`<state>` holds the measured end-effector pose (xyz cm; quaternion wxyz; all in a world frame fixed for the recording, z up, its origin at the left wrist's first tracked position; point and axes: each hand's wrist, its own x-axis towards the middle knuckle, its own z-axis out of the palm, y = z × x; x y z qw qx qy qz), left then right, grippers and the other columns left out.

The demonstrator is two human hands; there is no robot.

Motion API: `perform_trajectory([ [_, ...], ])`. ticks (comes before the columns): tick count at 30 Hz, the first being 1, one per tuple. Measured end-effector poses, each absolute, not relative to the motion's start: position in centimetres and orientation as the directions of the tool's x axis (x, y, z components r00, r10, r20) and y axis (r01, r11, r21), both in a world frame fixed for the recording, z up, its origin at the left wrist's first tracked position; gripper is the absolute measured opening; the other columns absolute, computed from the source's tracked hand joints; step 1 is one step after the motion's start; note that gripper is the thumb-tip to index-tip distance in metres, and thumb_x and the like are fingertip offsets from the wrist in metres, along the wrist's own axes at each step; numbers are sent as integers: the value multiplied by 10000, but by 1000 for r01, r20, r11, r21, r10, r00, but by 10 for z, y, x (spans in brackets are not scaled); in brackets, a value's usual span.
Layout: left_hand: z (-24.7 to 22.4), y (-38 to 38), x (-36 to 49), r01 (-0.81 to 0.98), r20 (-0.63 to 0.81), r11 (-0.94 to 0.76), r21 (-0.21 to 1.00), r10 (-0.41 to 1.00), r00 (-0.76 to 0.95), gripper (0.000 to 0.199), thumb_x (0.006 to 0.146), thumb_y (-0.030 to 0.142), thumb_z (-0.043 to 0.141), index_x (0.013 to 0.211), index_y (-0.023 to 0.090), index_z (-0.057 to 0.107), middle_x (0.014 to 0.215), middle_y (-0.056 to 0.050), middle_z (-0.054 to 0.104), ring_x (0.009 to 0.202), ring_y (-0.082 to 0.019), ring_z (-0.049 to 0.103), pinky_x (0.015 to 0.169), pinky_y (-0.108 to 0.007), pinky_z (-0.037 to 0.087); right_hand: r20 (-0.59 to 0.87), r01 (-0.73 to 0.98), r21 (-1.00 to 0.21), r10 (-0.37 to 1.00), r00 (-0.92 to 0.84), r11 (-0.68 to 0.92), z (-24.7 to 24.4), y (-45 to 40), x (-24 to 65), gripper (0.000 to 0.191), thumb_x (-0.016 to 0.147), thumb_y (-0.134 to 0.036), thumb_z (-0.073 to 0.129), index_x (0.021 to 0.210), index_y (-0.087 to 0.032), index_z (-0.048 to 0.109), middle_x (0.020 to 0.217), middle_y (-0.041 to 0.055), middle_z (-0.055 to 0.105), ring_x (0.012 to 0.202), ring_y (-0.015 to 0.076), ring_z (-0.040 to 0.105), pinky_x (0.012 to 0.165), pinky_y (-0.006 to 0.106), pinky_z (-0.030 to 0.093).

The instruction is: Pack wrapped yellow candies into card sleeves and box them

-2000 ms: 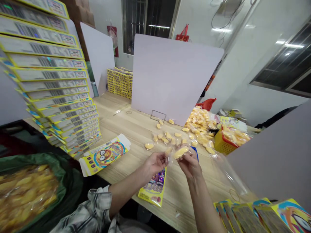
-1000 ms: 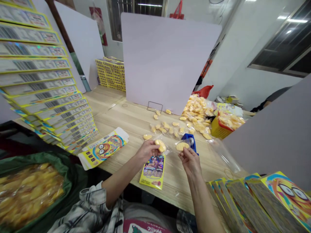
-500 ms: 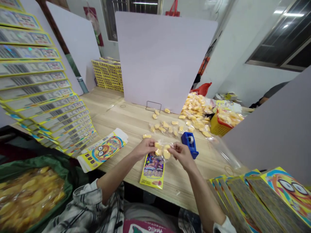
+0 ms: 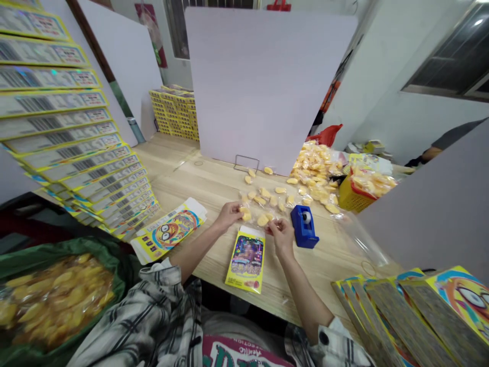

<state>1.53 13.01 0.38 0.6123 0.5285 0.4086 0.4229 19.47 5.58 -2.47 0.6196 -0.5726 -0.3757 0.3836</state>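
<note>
My left hand (image 4: pixel 229 215) pinches the edge of a clear packet with yellow oval pieces (image 4: pixel 245 214) inside. Just right of it, my right hand (image 4: pixel 281 235) has its fingertips closed on another clear packet holding yellow pieces (image 4: pixel 263 220). Both packets are low over the wooden table; whether they touch it I cannot tell. Below the hands lies a small yellow printed box (image 4: pixel 246 260), its white end flap toward the packets. More wrapped yellow pieces (image 4: pixel 264 193) are scattered just beyond my fingers. A blue tape dispenser (image 4: pixel 304 227) stands right of my right hand.
A flattened carton (image 4: pixel 170 230) lies left. Stacked boxes rise at far left (image 4: pixel 69 122) and front right (image 4: pixel 405 306). A pile of wrapped pieces (image 4: pixel 315 165) and a yellow basket (image 4: pixel 353 196) are at back right. A green bag (image 4: pixel 122 260) sits lower left; a white divider (image 4: pixel 263 86) stands ahead.
Both hands have moved forward with the packets, off the small printed box, whose top end now shows. The packets have dropped closer to the scattered pieces. The whole view has shifted slightly.
</note>
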Motion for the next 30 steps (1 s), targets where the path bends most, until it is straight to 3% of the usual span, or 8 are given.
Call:
perform_trajectory([
  [8,-20,99,-3,93,-214,196,976,792,572,346,530,90,587,859,168,512,535,81,522,440,-110,496,465,-210,398,-72,115,-989,986,153,-90,-57,36,202,239,546,-301,684,641,-207,486,451,-69,484,402,103,405,392,206,286],
  [12,-19,76,-12,386,-149,-127,914,777,611,260,592,86,539,843,151,561,669,33,533,580,-115,508,546,-217,393,-84,241,-968,995,-47,-70,-51,7,203,292,643,-288,623,906,-203,529,499,-101,459,427,102,393,432,199,290],
  [15,-17,59,-15,547,-69,-364,754,784,617,142,696,163,561,824,138,617,768,-26,564,705,-157,538,670,-272,434,-23,442,-896,989,-146,44,-41,-9,201,173,762,-325,576,872,-191,588,582,-50,501,522,121,456,501,220,332],
  [18,-16,45,-17,576,50,-514,636,772,633,279,781,273,567,1021,140,620,1006,-100,605,969,-233,543,890,-359,423,48,596,-789,981,-188,153,-34,-15,197,239,855,-382,527,748,-190,620,699,13,558,645,156,515,583,254,372],
  [21,-20,37,-17,554,100,-569,608,747,657,367,787,284,592,1126,144,586,1084,-102,615,1051,-239,514,997,-392,354,95,619,-767,983,-155,172,-34,-14,194,213,883,-329,485,823,-200,644,772,37,586,709,180,538,634,277,393],
  [23,-23,33,-17,559,82,-579,594,734,674,291,782,284,604,1039,152,628,987,-80,633,984,-227,525,966,-385,363,118,604,-776,982,-146,183,-36,-12,190,204,882,-299,467,833,-203,640,792,45,599,733,192,542,657,294,400],
  [27,-26,22,-16,577,69,-587,568,733,677,123,766,291,627,802,179,662,893,-51,605,938,-212,504,886,-350,366,98,603,-761,962,-254,237,-34,-16,183,401,904,-342,437,534,-203,504,684,36,578,715,203,533,657,317,386],
  [30,-26,22,-16,553,31,-590,589,700,714,138,772,324,622,736,193,648,807,-24,605,889,-198,511,860,-344,355,52,577,-771,930,-364,269,-29,-13,184,451,881,-379,499,471,-199,448,608,13,557,646,186,521,609,300,367],
])
